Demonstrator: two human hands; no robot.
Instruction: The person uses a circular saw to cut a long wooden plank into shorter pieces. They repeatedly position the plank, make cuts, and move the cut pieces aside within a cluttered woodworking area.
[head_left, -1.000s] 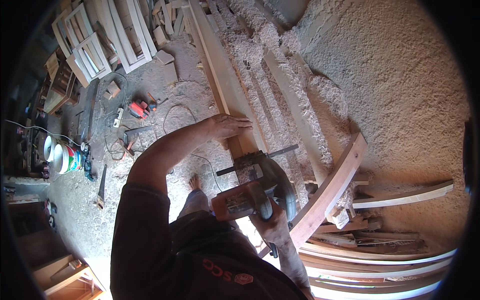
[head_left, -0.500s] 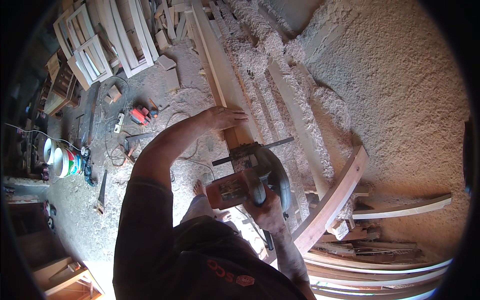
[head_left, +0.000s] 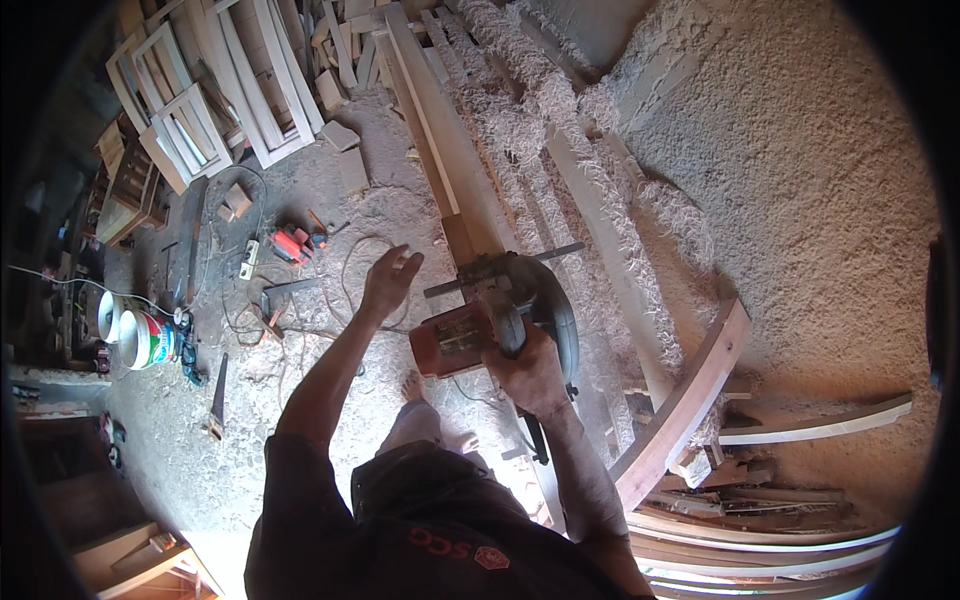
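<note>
The right hand is closed tight on the handle of a round power saw. The saw has an orange body and sits on the near end of a long wooden plank. The left hand is up in the air beside the saw, fingers spread, holding nothing and touching nothing. A curved wooden piece leans just to the right. Past the hands, wood shavings lie in heaps beside the plank. Farther off, wooden frames lie on the floor.
</note>
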